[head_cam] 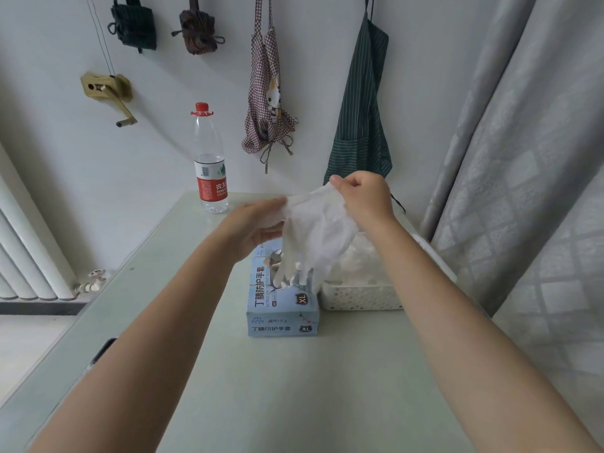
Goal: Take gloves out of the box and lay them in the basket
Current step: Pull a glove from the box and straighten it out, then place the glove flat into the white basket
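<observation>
A white glove (318, 230) hangs in the air above the blue glove box (281, 305), its fingers dangling down over the box's opening. My right hand (362, 194) pinches the glove's cuff from the right. My left hand (258, 223) holds the cuff's other edge from the left. The white perforated basket (359, 297) stands right of the box, touching it, with several white gloves piled inside. My right forearm hides part of the basket.
A plastic water bottle (210, 165) stands at the table's far left edge. Aprons (361, 103) and bags hang on the wall behind. A grey curtain (523, 158) hangs close on the right. A dark phone (104, 349) lies at the table's left edge.
</observation>
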Motion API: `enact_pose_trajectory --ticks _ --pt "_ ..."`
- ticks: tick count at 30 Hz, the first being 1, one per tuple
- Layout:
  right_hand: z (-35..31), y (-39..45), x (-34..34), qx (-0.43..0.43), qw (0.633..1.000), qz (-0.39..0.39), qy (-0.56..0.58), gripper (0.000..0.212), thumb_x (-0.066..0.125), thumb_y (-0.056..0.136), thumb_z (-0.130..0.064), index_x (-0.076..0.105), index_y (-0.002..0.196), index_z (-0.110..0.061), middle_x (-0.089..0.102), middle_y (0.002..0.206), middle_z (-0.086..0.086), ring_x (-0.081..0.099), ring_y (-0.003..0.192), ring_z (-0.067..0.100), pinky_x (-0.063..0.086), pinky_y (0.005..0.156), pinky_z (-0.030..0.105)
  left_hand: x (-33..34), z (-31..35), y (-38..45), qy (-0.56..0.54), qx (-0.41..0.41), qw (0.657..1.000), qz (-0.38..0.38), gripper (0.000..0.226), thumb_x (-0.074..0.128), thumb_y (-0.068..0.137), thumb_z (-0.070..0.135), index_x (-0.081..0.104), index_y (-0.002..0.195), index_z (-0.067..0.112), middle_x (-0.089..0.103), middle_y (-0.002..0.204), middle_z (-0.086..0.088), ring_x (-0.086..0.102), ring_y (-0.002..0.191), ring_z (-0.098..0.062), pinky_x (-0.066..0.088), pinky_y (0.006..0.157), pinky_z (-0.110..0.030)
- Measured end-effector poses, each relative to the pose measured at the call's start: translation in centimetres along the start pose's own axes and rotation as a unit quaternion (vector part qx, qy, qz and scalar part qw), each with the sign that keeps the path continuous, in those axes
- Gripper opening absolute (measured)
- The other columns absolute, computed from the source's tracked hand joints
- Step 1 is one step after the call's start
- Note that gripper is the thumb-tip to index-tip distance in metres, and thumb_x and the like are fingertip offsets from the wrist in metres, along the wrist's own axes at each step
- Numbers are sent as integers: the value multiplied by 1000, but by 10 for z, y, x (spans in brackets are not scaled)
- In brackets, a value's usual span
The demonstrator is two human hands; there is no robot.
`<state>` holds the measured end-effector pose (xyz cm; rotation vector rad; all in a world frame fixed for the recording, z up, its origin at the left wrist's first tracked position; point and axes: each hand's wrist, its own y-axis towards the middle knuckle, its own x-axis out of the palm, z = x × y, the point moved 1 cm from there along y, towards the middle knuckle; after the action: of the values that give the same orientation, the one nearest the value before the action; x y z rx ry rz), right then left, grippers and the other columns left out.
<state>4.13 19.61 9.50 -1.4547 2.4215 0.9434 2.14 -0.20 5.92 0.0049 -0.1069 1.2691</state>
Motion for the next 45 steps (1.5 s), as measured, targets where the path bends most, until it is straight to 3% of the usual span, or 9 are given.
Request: enact_pose_trajectory --ticks 5,11,20,27,31,35,37,41,45 --pt "28 5 -12 70 997 -29 12 36 59 95 -31 49 68 -10 50 57 0 46 42 10 39 38 18 9 7 24 17 23 998 59 24 69 90 32 71 92 8 61 84 -14 54 75 -23 47 68 -30" --pt "96 12 -27 150 986 -52 -41 38 59 94 -29 44 64 -11 47 64 11 48 57 23 46 54 35 46 -16 54 151 -31 986 67 11 66 90 5 68 99 10 66 80 -8 62 43 -7 54 50 -18" --pt "163 21 -57 173 982 -5 -78 26 61 92 -34 57 85 -10 56 73 -1 57 73 23 37 63 27 97 -36 97 374 86 908 165 26 53 89 14 70 108 21 67 103 4 64 90 -15 50 76 -27" --pt "182 15 -63 171 979 -26 -109 31 58 95 -30 63 98 0 63 90 10 59 85 27 43 67 31 133 -55 94 590 64 788 -162 55 76 81 34 54 131 31 49 128 -4 50 114 -21 39 93 -30" --pt "186 15 -65 167 980 -4 -108 22 53 99 -26 60 100 -4 57 91 4 48 82 21 33 68 27 128 -54 94 612 55 780 -113 58 61 84 8 49 136 30 48 131 -7 52 102 -23 47 71 -28" --pt "188 15 -71 169 979 19 -112 21 53 99 -26 59 102 -6 53 89 1 47 81 21 32 69 26 125 -46 88 683 89 724 23 61 48 83 -1 50 136 28 47 133 -8 47 120 -28 45 95 -39" --pt "189 15 -72 167 979 11 -115 20 53 99 -26 59 102 -7 53 89 0 47 81 21 33 68 27 129 -45 84 647 133 749 46 53 46 83 -2 59 127 27 51 126 -6 50 114 -25 45 92 -37" --pt "189 12 -71 165 978 7 -125 19 52 99 -25 58 100 -7 54 91 2 48 81 22 35 68 29 152 -52 72 559 199 804 -53 16 59 92 26 69 105 27 55 99 1 59 92 -17 42 77 -26" --pt "190 11 -78 160 973 25 -167 19 47 101 -23 56 101 -6 61 99 11 51 85 27 37 69 32 160 -59 65 625 84 757 -170 48 75 81 42 59 125 33 45 99 5 51 93 -16 40 78 -28"
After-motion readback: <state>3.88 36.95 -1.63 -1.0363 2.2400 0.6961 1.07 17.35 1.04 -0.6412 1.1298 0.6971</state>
